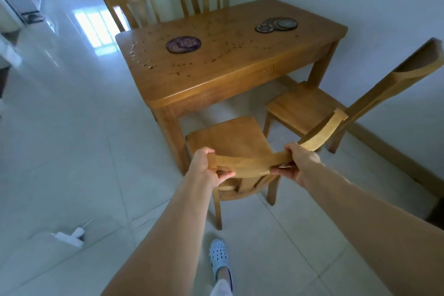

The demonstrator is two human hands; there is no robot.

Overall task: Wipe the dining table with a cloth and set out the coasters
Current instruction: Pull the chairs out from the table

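Hands first: the left hand (206, 166) was clamped round the left end of the near chair's (229, 137) top rail, fingers curled underneath. The right hand (301, 163) gripped the same rail further to the right, thumb tucked below. Both arms were stretched well out in front. That chair stood at the near corner of the dining table (216, 77), its seat facing the table. A second chair (302, 108) sat just beside it on the right, along the same long side. Up on the tabletop, one dark round coaster (183, 44) lay alone towards the left end. A small overlapping pile of coasters (276, 24) lay towards the right end, near the wall. Crumbs (144, 61) were scattered across the wood, thickest by the left edge. Two more chairs (131, 7) stood at the far side. Down below, one foot in a pale perforated slipper (219, 257) was planted on the tiled floor (72, 151), and a small white object (72, 236) lay off to the left.
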